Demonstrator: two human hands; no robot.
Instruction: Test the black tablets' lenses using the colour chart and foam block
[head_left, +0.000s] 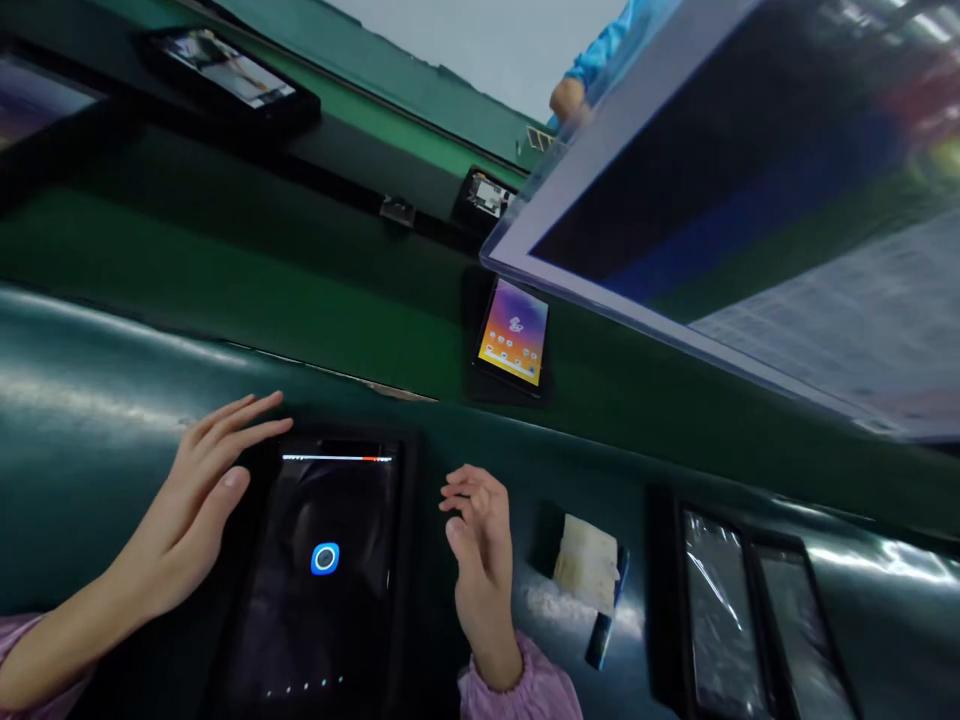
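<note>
A black tablet point(330, 630) lies flat in front of me, its dark screen lit with a blue round icon and a thin bar along the top. At its upper left edge is my left hand point(199, 505), fingers stretched out and thumb apart, holding nothing. My right hand point(481, 560) hovers off the tablet's right side, fingers loosely curled and apart, with nothing visible in it. Right of that hand sits a folded cream cloth or pad point(587, 562), partly over a dark blue pen-like stick point(602, 635).
Beyond the bench edge, a smaller tablet point(514, 335) shows a colourful home screen. Black frames with clear panels point(724, 620) lie at right. A plastic-covered sheet point(720, 200) hangs at upper right. More devices point(232, 75) stand at the back; a blue-sleeved person's arm point(600, 60) shows behind.
</note>
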